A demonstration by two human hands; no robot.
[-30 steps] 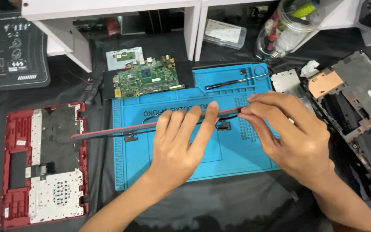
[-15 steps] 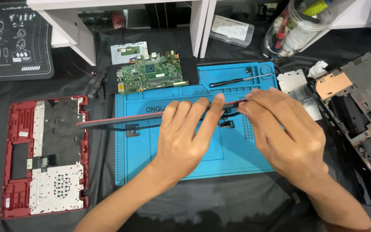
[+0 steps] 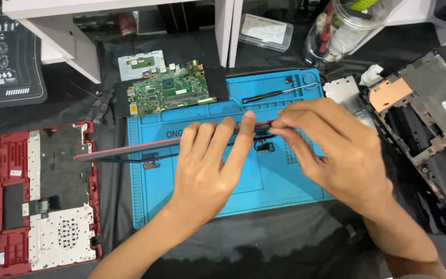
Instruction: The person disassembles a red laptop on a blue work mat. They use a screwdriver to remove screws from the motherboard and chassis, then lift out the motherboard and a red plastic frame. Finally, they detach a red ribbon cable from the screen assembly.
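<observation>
My left hand point(image 3: 210, 168) and my right hand point(image 3: 336, 152) hold a thin red laptop lid panel point(image 3: 130, 150) on edge above the blue work mat point(image 3: 264, 191). The panel runs from the red case at the left to my fingers near the mat's middle. Left fingers press along its near face; right fingers pinch its right end. A small black hinge piece point(image 3: 264, 147) hangs under the panel between my hands, and another bracket point(image 3: 150, 164) sits under its left part.
A green circuit board point(image 3: 171, 93) lies at the mat's top left, a screwdriver point(image 3: 277, 94) in the mat's top tray. A red keyboard case point(image 3: 45, 196) lies left, a dark laptop base shell point(image 3: 429, 134) right. A clear jar point(image 3: 341, 31) and white shelf legs point(image 3: 223, 31) stand behind.
Both hands stay on the red panel; the right hand's fingers have shifted slightly along its right end. The view has drifted a little.
</observation>
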